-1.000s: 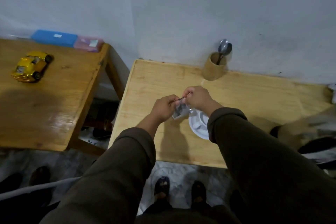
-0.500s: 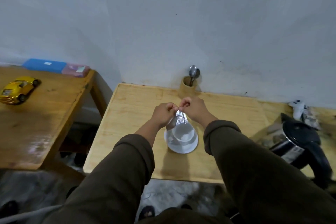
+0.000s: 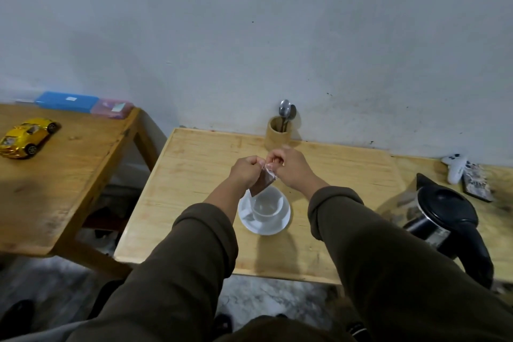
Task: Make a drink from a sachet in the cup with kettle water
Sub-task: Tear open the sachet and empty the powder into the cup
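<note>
While both hands meet above the cup (image 3: 267,206), the left hand (image 3: 245,171) keeps a closed grip on 1 top corner of the sachet (image 3: 262,183) and the right hand (image 3: 288,166) pinches the other corner between thumb and fingertips. The sachet hangs tilted between the 2 hands, its lower end just over the cup's far rim; its print is too blurred to read, and whether its top edge is torn open cannot be told. The fingertips of both hands are curled inward and mostly hidden.

The white cup stands upright on a white saucer (image 3: 270,226) near the front of the light wooden table (image 3: 194,175); its inside looks pale, and any contents cannot be made out. Dark sleeves (image 3: 194,258) cover both forearms and hide the table's front edge in places. A black-lidded kettle (image 3: 444,216) stands well to the right of the cup, its handle partly cut by the sleeve. At the wall, a wooden holder (image 3: 278,133) carries 2 spoons (image 3: 286,111). On a 2nd table (image 3: 69,175) to the left lies a yellow toy car (image 3: 27,137).
</note>
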Motion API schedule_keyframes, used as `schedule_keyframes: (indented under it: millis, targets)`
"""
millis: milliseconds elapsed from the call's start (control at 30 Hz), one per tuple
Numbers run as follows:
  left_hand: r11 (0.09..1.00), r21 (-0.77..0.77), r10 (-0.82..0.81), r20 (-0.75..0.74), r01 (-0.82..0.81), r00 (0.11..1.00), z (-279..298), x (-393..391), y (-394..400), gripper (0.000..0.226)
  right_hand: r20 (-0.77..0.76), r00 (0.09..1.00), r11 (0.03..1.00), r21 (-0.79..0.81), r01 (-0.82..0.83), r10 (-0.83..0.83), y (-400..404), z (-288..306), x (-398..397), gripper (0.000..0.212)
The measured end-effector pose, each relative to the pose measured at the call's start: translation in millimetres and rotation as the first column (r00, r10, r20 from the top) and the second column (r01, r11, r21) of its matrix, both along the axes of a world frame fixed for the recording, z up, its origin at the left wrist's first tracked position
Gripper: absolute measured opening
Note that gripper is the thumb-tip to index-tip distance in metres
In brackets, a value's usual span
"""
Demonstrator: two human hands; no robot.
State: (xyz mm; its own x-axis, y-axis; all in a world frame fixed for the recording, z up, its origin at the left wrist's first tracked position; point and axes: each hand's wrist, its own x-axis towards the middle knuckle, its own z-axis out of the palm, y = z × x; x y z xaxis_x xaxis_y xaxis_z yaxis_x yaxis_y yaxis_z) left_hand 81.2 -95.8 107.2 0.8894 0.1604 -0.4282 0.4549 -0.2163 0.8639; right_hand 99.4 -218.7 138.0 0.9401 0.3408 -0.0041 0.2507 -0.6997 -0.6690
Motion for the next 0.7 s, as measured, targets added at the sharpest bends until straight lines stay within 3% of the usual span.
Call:
schedule_keyframes:
  millis: [300, 433, 567, 700]
  targets:
    - [0.987, -0.049, 0.149, -0.049, -0.152, 0.988, -9, -1, -2, 0.037, -0.183, 0.979, 0.996, -0.004, -0.088, 0.086, -15, -4, -6, 0.004]
    - [0.975, -0.079, 0.203, -0.065, -0.208, 0.977, -18, 1, 3, 0.034, -0.272, 0.955, 0.993, 0.039, -0.110, 0.117, -19, -4, -10, 0.017]
    - [0.973, -0.035, 0.226, -0.084, -0.230, 0.970, -33, 9, 10, 0.032, -0.312, 0.940, 0.990, 0.067, -0.123, 0.138, -22, -1, -11, 0.010]
    - [0.972, 0.072, 0.228, -0.083, -0.223, 0.970, -22, -13, 9, 0.028, -0.294, 0.950, 0.994, -0.006, -0.111, 0.105, -15, -13, -26, 0.001]
